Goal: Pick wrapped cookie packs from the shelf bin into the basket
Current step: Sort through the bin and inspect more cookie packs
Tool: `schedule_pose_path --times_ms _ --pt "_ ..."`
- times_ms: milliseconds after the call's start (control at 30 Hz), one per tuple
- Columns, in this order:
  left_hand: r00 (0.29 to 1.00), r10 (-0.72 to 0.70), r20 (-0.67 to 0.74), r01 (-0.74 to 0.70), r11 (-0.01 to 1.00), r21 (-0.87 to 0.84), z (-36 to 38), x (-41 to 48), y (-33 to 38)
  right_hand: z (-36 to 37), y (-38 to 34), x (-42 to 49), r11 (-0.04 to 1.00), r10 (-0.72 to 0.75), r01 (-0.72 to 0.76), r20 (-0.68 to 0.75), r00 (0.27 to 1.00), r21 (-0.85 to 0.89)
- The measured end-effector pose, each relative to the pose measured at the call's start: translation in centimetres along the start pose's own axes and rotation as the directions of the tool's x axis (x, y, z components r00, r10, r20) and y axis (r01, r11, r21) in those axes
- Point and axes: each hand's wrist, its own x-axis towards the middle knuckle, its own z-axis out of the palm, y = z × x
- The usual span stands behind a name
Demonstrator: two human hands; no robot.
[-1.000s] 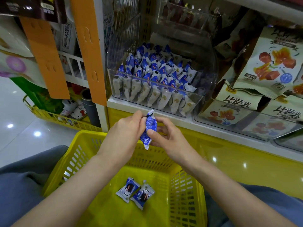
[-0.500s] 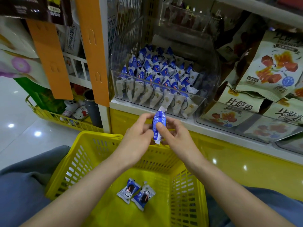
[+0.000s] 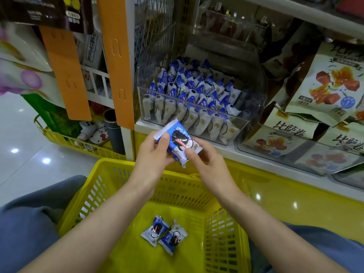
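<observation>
I am seeing both hands holding one wrapped cookie pack (image 3: 178, 141) in the air, just on the near side of the shelf edge (image 3: 256, 154) and above the far rim of the yellow basket (image 3: 110, 164). The left hand (image 3: 155, 152) is gripping the pack's left part, with its thumb lying on the printed face and its fingers curling behind the wrapper. The right hand (image 3: 206, 164) is pinching the pack's right, lower part between thumb and fingers. The pack is lying tilted, printed face toward the camera, its blue end pointing up and left and its white end down and right.

Two more packs (image 3: 155, 230) (image 3: 173, 236) are lying side by side and touching on the basket floor, near the middle. The clear shelf bin (image 3: 254, 75) is sitting on the shelf just beyond the hands, and I am counting several rows of the same blue-and-white packs (image 3: 193, 95) standing on end inside it. To the right of the bin, larger pale snack bags (image 3: 334, 85) are leaning in another clear tray. Two orange strips (image 3: 65, 75) are hanging to the left of the bin. Grey-blue trouser legs (image 3: 25, 223) are flanking the basket on both sides, and the glossy floor (image 3: 23, 164) is showing at the left.
</observation>
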Motion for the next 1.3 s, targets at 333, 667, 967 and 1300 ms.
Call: schedule_pose_path --times_ms 333,667,967,1300 --pt "0.998 -0.056 0.021 0.059 0.972 -0.229 -0.8 0.6 1.4 -0.2 -1.3 0.7 0.970 -0.076 0.063 0.044 0.996 0.236" --pt "0.963 0.260 0.070 -0.269 0.937 0.221 -1.7 1.0 2.4 -0.9 -2.1 0.4 0.993 -0.037 0.010 0.230 0.972 0.117" --pt "0.853 0.478 0.211 -0.522 0.759 0.391 -0.8 1.6 4.2 -2.0 -3.7 -0.7 0.991 -0.122 0.115 0.093 0.988 0.074" --pt "0.666 0.532 0.523 -0.655 0.084 0.751 -1.3 7.7 6.2 -6.8 -9.5 9.6 0.899 -0.304 0.138 -0.364 0.880 -0.415"
